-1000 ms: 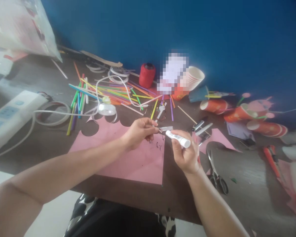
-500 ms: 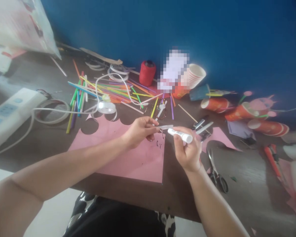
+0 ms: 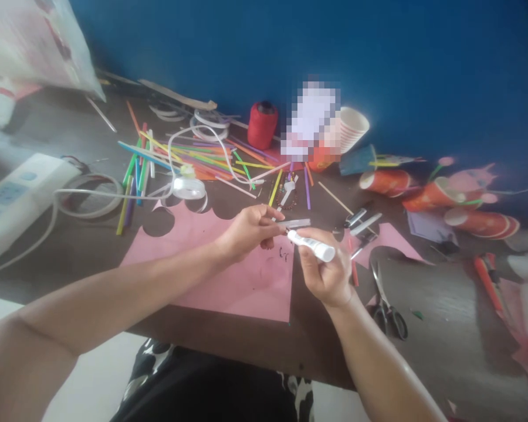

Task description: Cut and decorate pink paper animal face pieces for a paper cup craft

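Note:
My left hand (image 3: 253, 230) is closed in a pinch above the right part of a pink paper sheet (image 3: 229, 281). At its fingertips is a tiny dark piece (image 3: 287, 231), too small to name. My right hand (image 3: 328, 269) grips a slim white tube (image 3: 313, 245) whose narrow end points at the left fingertips and almost meets them. Just behind the fingers lies a translucent strip (image 3: 295, 223). Small black scraps (image 3: 284, 254) rest on the sheet, below the tube's tip.
Scissors (image 3: 385, 308) lie right of my right hand. Beyond are scattered coloured sticks (image 3: 202, 155), a white cable (image 3: 97, 192), a red thread spool (image 3: 263, 126) and several paper cups (image 3: 385, 183). A power strip (image 3: 22, 190) is at left, a red cutter (image 3: 488, 284) at right.
My right hand has moved left, bringing the white tube's tip up to the left fingertips. The left hand keeps its pinch and has hardly moved.

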Action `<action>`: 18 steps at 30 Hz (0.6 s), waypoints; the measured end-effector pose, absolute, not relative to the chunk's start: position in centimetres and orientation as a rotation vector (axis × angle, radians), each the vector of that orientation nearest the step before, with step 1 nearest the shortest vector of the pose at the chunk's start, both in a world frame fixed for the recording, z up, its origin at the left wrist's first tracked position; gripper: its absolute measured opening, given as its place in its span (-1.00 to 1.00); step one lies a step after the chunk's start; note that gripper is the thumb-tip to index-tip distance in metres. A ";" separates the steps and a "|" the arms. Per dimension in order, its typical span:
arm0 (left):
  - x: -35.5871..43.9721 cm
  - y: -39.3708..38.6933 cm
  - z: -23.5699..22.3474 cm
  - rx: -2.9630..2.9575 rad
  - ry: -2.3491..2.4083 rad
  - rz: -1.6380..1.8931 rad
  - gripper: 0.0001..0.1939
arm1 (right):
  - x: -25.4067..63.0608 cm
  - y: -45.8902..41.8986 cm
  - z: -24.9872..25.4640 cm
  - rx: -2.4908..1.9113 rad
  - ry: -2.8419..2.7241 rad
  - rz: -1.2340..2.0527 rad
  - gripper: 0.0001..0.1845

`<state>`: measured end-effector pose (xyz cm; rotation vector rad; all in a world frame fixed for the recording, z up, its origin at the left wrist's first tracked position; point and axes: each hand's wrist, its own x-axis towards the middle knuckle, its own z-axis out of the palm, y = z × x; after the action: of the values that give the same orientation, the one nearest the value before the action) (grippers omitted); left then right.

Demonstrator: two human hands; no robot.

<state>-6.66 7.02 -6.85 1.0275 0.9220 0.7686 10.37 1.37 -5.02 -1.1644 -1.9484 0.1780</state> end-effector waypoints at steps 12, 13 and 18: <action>-6.5 7.3 -6.8 0.857 0.715 0.681 -0.64 | 10.8 2.5 -5.8 -1.272 -1.512 0.640 -0.77; -6.6 7.3 -6.8 0.842 0.675 0.658 -0.64 | 10.7 2.5 -5.8 -1.237 -1.499 0.723 -0.79; -6.7 7.2 -6.4 0.835 0.530 0.584 -0.64 | 10.3 2.6 -6.1 -1.100 -1.455 1.083 -0.68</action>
<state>-6.75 7.20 -6.39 0.8354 0.5297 0.5841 10.27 2.63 -6.10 -1.1005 -1.4553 1.0831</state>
